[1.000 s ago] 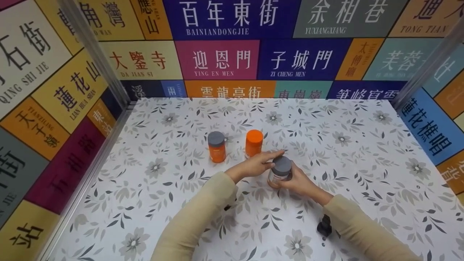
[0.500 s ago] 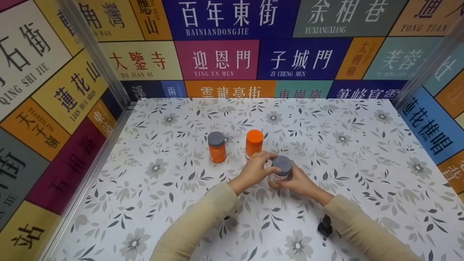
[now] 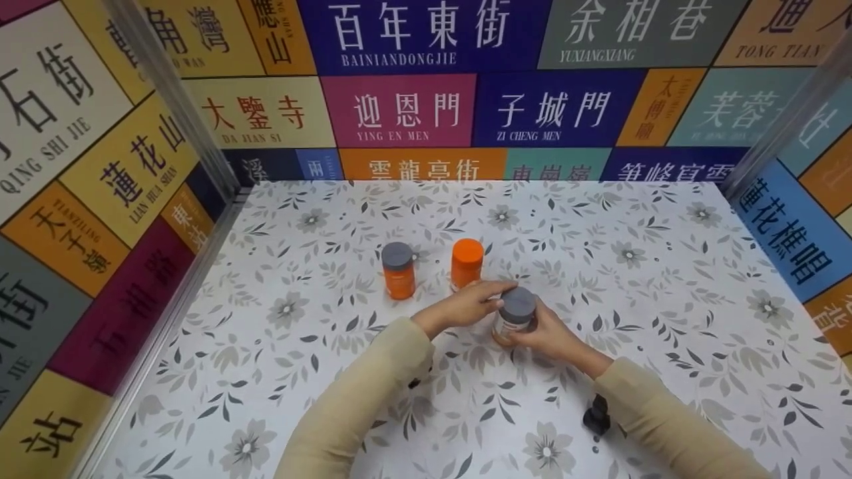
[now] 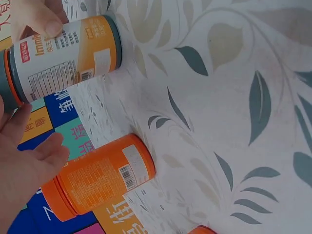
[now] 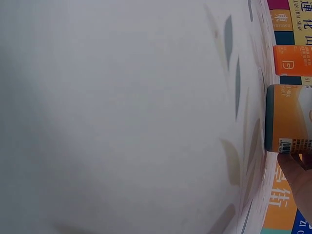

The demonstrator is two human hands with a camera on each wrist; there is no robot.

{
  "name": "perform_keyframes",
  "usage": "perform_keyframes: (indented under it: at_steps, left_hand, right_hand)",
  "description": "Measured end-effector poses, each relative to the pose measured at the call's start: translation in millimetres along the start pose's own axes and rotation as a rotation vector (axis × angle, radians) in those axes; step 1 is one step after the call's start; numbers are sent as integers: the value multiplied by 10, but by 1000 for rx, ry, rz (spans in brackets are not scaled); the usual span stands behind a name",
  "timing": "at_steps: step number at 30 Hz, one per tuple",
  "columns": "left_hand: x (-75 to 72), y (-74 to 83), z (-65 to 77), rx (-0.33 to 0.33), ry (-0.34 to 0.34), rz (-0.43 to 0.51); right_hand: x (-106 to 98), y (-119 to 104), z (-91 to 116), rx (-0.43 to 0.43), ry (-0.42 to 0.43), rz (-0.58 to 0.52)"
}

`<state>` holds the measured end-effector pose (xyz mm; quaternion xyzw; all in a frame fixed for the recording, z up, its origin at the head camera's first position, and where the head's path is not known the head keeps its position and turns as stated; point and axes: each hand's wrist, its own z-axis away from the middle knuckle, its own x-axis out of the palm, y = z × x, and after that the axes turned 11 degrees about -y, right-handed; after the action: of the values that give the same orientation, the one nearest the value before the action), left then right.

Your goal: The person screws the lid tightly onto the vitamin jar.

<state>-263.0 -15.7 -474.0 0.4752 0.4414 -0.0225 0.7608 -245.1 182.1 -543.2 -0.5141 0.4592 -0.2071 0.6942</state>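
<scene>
My right hand (image 3: 551,332) grips a supplement bottle (image 4: 73,51) by its side; its label is white and orange. The bottle stands upright on the table under a dark grey lid (image 3: 518,304). At that lid's left side, my left hand (image 3: 462,307) has its thumb and index finger touching the edge. An all-orange bottle (image 3: 466,265) stands just beyond the left hand, partly covered by it. Farther left is an orange bottle with a grey cap (image 3: 399,271). The right wrist view shows the held bottle (image 5: 292,119) at its right edge, with the fingertips under it in that picture.
A floral white cloth (image 3: 299,372) covers the table. Panels printed with street names (image 3: 399,106) wall it in at the back and both sides. A small black device (image 3: 596,418) sits under the right wrist.
My left fingers bend in toward the lid half a second ago, then reach forward again along its far edge. The right hand and all the bottles stay in place.
</scene>
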Motion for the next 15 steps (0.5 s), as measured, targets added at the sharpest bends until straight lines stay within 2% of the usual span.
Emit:
perform_keyframes:
  at_steps: [2,5,7,9,12,15]
  left_hand:
    - [64,16,7,-40,73,27]
    - [190,70,11,-107,236,53]
    - [259,106,-2,-117,342,48]
    - [300,128,-13,-115,411,30]
    - [311,114,-37,-94,430,9]
    - [272,63,-54,-54,382,-2]
  right_hand:
    - [2,4,-5,7,-3,5]
    - [-4,-2,-9,23,-6,32]
    - [-8,-7,-11,24,-6,44]
    - [-12,-8,-11,20,-4,46]
    - [-17,-4,-9,14,-7,37]
    - [-21,4,-6,2,-9,20]
